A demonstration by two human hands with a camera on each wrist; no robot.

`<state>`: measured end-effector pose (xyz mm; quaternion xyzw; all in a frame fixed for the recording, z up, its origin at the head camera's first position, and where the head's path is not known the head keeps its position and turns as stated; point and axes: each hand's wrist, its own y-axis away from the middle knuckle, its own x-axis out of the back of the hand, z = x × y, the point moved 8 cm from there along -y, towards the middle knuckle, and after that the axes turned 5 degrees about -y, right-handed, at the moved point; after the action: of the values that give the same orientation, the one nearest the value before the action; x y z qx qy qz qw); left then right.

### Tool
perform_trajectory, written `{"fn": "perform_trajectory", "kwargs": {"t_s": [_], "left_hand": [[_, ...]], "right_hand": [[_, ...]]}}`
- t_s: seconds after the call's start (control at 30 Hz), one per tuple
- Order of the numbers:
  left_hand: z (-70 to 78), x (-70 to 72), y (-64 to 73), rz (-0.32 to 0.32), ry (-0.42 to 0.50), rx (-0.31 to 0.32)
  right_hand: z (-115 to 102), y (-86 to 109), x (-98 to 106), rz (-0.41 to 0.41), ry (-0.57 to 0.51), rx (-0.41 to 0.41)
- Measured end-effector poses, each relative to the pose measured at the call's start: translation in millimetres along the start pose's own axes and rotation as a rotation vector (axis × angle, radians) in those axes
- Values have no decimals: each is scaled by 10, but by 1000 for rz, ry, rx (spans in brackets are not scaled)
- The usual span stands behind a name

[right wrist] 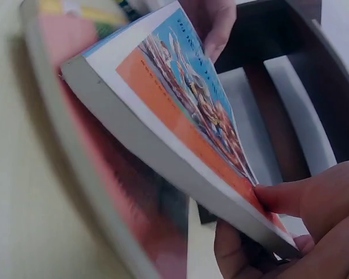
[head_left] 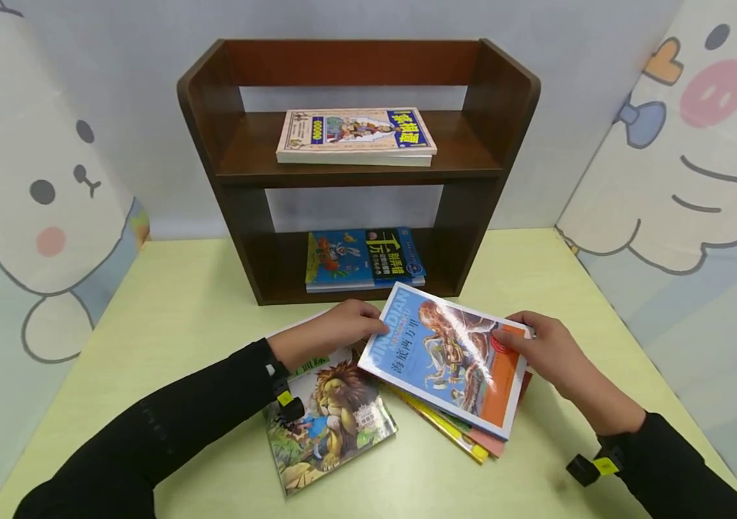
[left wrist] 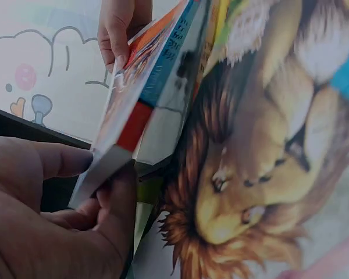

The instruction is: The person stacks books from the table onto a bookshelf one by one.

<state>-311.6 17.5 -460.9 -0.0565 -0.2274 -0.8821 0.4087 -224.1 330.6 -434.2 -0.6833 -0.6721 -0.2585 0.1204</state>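
Observation:
A blue and orange paperback book (head_left: pixel 446 353) with a sea creature on its cover is held between both hands. My left hand (head_left: pixel 349 323) pinches its upper left corner, thumb on the cover, as the left wrist view also shows at the spine end. At the opposite end my right hand (head_left: pixel 546 349) grips the edge, thumb on top and fingers beneath. In the right wrist view the book (right wrist: pixel 180 104) is tilted and raised over a pinkish book (right wrist: pixel 104 168). To the left lies a book with a lion cover (head_left: pixel 332 425), partly under my left forearm.
A dark brown two-tier shelf (head_left: pixel 355 176) stands at the back of the table. Books with a cream cover (head_left: pixel 355 137) lie flat on its upper tier, and blue books (head_left: pixel 342 259) on its lower one. Yellow-edged books (head_left: pixel 453 432) lie under the held book. Cartoon-printed panels (head_left: pixel 680 158) flank the table.

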Motion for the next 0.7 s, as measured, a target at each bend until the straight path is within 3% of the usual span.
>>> {"fn": "perform_trajectory", "kwargs": {"t_s": [0.13,0.2,0.3,0.4,0.5,0.7], "left_hand": [[-42,101,152,-25,203,-10],[-74,202,252,-6,287,-12],[-128,381,415,46,360,-29],[-164,564,542,119,376,-40],[-159,771,614,210,305,-43],[-120,1149,551,334,129,-25]], "right_hand": [[-47,-15,-104,-99,-301,-129],[-82,-3,-193,-166,-464,-182],[-202,26,-359,-248,-603,-204],[-367,8,-495,-257,-606,-162],[-543,-92,-573,-207,-550,-109],[-825,-465,-730,-161,-483,-38]]}}
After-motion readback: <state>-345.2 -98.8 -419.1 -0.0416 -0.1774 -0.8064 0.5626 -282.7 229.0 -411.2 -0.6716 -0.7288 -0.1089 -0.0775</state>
